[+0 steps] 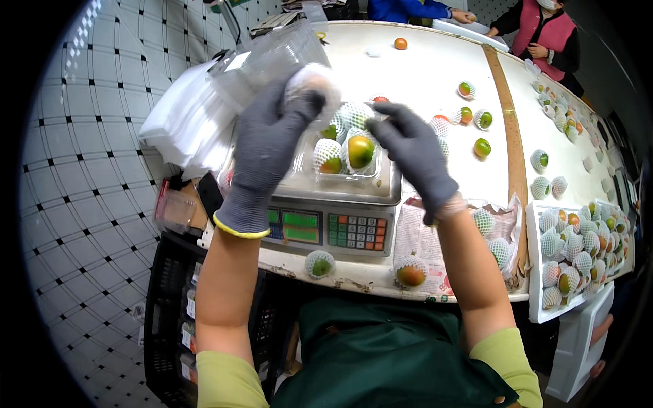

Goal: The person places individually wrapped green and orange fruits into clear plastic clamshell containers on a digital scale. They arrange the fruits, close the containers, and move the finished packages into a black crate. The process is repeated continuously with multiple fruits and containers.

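Note:
My left hand (262,139), in a grey glove with a yellow cuff edge, is closed around a tomato in a white foam net (315,83); motion blurs it. Below it, a clear plastic box (347,176) rests on the steel pan of a weighing scale (358,230). Several green-and-orange tomatoes in foam nets lie in the box, one of them (360,151) facing up at the front. My right hand (416,151), also gloved in grey, is at the box's right side with its fingers apart and nothing visible in them.
Clear plastic boxes (275,58) and white foam sheets (187,119) are stacked left of the scale. Two netted tomatoes lie before and beside it. At right, a white crate (537,265) holds many more. A wooden strip (507,122) crosses the table. Two people work at the far end.

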Demonstrator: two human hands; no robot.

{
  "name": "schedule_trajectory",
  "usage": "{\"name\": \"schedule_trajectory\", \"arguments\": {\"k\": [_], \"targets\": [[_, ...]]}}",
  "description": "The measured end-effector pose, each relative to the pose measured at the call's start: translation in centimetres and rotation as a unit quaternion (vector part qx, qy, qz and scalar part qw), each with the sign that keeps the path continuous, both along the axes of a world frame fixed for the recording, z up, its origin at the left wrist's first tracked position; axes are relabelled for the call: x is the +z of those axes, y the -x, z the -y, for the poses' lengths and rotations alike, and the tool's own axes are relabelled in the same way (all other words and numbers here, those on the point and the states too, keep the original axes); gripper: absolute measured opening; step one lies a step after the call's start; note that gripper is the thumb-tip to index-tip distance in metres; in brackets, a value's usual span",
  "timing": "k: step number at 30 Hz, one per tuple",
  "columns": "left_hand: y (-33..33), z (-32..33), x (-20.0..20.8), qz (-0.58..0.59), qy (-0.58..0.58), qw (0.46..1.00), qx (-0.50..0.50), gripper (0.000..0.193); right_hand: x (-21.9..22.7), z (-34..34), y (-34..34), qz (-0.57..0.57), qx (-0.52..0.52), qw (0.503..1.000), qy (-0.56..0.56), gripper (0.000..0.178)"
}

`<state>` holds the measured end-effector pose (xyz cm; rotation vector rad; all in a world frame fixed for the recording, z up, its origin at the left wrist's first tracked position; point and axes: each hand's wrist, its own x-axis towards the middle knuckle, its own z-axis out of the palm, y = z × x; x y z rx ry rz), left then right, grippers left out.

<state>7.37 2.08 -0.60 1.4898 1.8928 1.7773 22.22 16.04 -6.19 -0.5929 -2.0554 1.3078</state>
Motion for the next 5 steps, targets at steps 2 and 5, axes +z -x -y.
{"name": "schedule_trajectory", "arguments": {"k": [2,5], "targets": [[-1.2,-0.6,-0.6,-0.041,0.052,0.991,-0.114,0.061,1.0,0.8,-1.5,-0.176,0.143,0.920,0.321,0.055],[-1.5,-0.1,0.7,-0.063,0.216,0.941,-0.252,0.065,-0.8,-0.7,-3.9,-0.096,0.190,0.930,0.301,0.072]]}}
